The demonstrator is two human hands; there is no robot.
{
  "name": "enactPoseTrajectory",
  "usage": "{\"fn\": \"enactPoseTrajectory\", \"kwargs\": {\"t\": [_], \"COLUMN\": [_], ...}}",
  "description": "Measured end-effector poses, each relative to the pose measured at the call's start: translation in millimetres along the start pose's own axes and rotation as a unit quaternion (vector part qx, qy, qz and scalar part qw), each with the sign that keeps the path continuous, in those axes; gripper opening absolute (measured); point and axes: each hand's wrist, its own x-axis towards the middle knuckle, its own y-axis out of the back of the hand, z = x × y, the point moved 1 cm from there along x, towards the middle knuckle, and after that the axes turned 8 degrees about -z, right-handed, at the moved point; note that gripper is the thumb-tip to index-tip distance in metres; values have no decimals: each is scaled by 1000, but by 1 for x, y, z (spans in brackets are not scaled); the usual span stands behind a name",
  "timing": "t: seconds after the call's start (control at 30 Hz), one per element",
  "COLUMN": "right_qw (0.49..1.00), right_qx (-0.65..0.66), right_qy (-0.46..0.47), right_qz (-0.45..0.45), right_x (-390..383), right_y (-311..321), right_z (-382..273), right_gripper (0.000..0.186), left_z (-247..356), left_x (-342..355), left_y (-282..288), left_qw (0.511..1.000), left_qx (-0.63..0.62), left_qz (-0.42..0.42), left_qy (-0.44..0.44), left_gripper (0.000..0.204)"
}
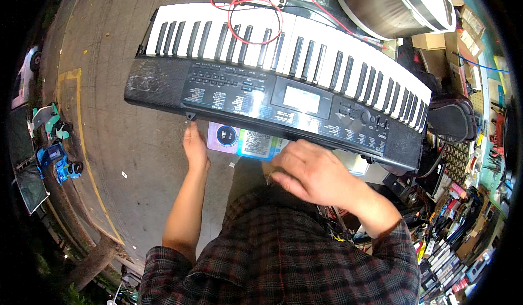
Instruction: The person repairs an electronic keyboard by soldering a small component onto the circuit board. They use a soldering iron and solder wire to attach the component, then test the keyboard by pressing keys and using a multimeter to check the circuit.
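Keyboard [268, 74] lies just beyond your left hand [195, 146], raised toward its near edge, and your right hand [310, 168], fingers curled by that edge's middle; whether either grips, you can't tell from above. Its long axis runs crosswise, right end slanting toward you.

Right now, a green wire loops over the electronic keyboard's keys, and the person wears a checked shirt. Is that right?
Not quite: the wire is red, not green, as the head view shows. It does loop over the keys of the electronic keyboard, and the person does wear a checked shirt.
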Motion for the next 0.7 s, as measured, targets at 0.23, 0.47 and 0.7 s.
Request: {"fn": "enactPoseTrajectory", "kwargs": {"t": [0.23,0.47,0.7], "right_qw": [981,866,781], "right_qx": [96,161,292], "right_qy": [160,360,310], "right_qz": [52,309,456], "right_x": [-6,8,23], "right_y": [41,85,85], "right_z": [-24,-89,-110], "right_gripper": [15,31,23], "left_z": [9,-8,-15], "left_x": [19,30,38], "left_y": [-21,-25,-25], "left_qw": [996,987,993], "left_qx": [15,156,107], "left_qz": [-55,-11,41], "left_qy": [73,-37,-37], "left_gripper": [39,32,31]}}
